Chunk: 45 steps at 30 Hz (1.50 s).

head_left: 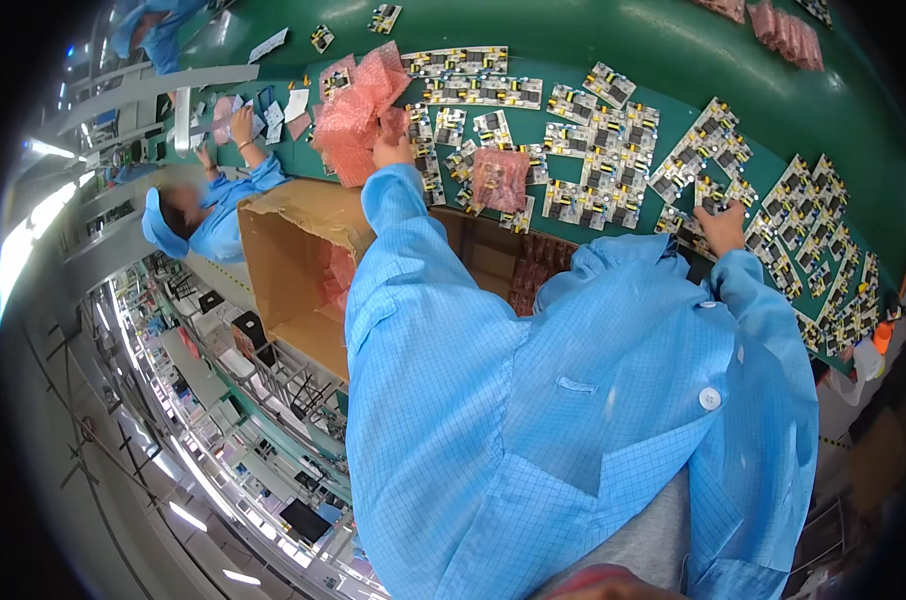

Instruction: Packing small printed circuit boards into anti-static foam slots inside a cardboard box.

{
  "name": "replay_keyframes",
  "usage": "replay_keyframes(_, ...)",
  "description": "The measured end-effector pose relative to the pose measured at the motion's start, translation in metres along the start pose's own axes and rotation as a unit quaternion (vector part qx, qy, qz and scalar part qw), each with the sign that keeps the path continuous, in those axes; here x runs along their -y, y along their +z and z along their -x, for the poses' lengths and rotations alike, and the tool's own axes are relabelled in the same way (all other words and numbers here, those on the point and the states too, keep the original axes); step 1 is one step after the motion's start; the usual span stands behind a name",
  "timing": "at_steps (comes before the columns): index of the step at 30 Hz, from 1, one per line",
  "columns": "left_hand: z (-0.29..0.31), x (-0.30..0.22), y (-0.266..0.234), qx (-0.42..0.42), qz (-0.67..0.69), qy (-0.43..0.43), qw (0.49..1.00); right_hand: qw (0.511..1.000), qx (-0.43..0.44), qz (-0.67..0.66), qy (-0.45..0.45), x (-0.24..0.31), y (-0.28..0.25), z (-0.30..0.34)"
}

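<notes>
My left hand [393,148] is closed on a pink bubble-wrap bag [358,125], at the edge of a loose heap of such bags on the green bench. My right hand [723,228] is farther right, its thumb and fingers bent around the edge of a small circuit board [710,192] with black and yellow parts. Neighbouring boards lie close about those fingers. Between my hands, a bubble-wrapped pack [500,180] rests on top of loose boards, and joined panels of boards [603,160] are laid out beside it.
An open cardboard box [298,265] with pink wrap inside stands below my left arm; another box [473,245] holds wrapped packs. More boards [813,220] cover the bench's right end, near an orange-topped bottle [882,337]. A co-worker in blue [218,225] works at the left.
</notes>
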<state>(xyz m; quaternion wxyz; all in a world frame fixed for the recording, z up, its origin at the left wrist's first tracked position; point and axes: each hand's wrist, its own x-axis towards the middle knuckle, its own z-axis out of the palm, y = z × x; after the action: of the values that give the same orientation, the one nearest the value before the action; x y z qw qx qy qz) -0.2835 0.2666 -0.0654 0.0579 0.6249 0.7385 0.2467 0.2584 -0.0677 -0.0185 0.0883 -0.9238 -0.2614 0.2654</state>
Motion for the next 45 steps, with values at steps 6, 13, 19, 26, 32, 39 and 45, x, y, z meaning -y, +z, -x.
replay_keyframes(6,0.001,-0.03,-0.019,-0.027,0.051,-0.106,0.993,0.99,0.072,-0.117,-0.037,-0.038,0.0,-0.012)
replay_keyframes(13,0.017,-0.044,-0.032,0.022,0.156,-0.132,0.979,0.95,0.182,-0.249,0.051,-0.053,-0.023,0.002)
replay_keyframes(19,0.112,-0.236,-0.096,0.085,0.219,0.147,0.961,0.836,0.249,-0.489,-0.014,-0.072,-0.026,0.053)
replay_keyframes(26,0.303,-0.3,-0.041,0.505,0.107,0.383,0.766,0.8,0.277,-0.531,-0.027,-0.088,-0.026,0.103)
replay_keyframes(32,0.381,-0.258,0.043,0.585,0.173,0.38,0.695,0.86,0.231,-0.454,0.047,-0.15,0.027,0.103)
replay_keyframes(39,0.397,-0.28,0.026,0.632,0.195,0.323,0.677,0.941,0.084,-0.315,0.085,-0.171,0.063,0.096)
replay_keyframes(45,0.4,-0.269,0.039,0.508,0.144,0.431,0.731,0.986,0.108,-0.122,0.047,-0.125,0.041,0.094)
